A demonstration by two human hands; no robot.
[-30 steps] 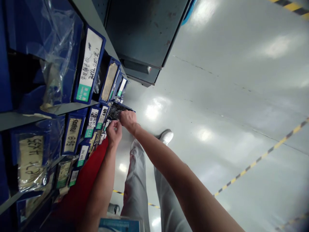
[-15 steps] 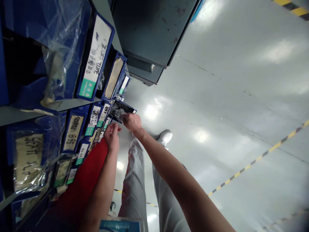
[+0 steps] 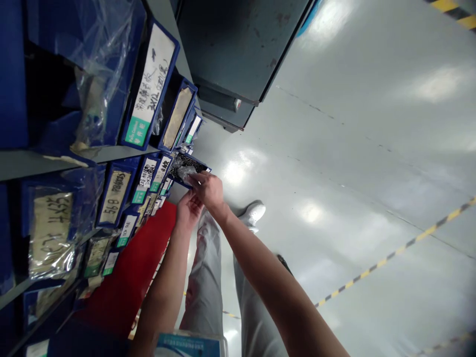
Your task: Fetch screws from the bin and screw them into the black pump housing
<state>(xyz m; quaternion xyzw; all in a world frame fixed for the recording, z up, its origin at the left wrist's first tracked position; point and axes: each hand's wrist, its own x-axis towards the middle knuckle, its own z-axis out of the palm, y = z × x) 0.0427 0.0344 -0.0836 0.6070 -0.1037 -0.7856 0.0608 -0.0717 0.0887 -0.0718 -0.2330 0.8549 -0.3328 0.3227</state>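
A blue parts drawer juts out from the rack, with small dark pieces that look like screws inside. A crumpled clear plastic bag lies at its near side. My right hand is at the drawer's edge, fingers pinched together against the bag; what sits between the fingertips is hidden. Just below it, my left hand is cupped with the palm turned up and fingers loosely apart, close to the right fingertips. Nothing shows clearly in that palm.
Labelled blue drawers fill the rack on my left, some wrapped in plastic. A dark grey cabinet stands ahead. A red sleeve or cloth lies along my left arm. Yellow-black tape marks the glossy floor.
My left hand has moved right and up, opening into a cup beneath my right hand. My right hand has turned slightly toward it. The view has shifted a little.
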